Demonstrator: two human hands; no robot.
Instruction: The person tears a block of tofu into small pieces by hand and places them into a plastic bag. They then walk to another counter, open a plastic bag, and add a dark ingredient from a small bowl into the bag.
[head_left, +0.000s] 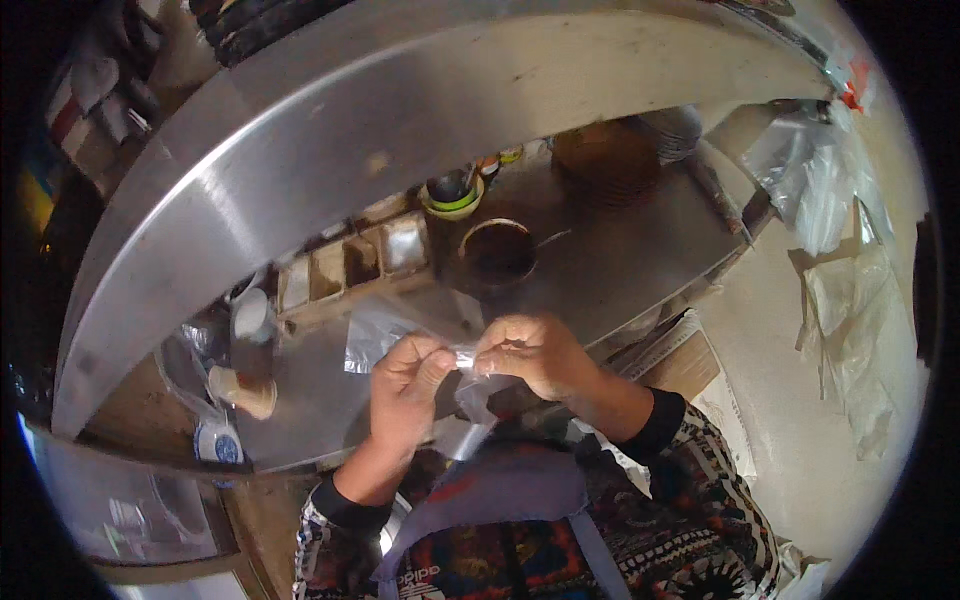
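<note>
Between my two hands, in front of my chest, is a clear plastic bag. My left hand pinches it between thumb and forefinger. With its fingertips my right hand grips the same plastic, close beside the left. A narrow gathered strip of the bag spans the gap between them. Part of the bag spreads out behind the left hand over the metal counter, and a loose end hangs toward my apron. What the bag may contain cannot be seen.
A seasoning box with several compartments stands beyond my left hand. Behind the right sits a round pot of dark contents with a handle. Stacked bowls, paper cups and a rolling pin lie around. Plastic bags hang at right.
</note>
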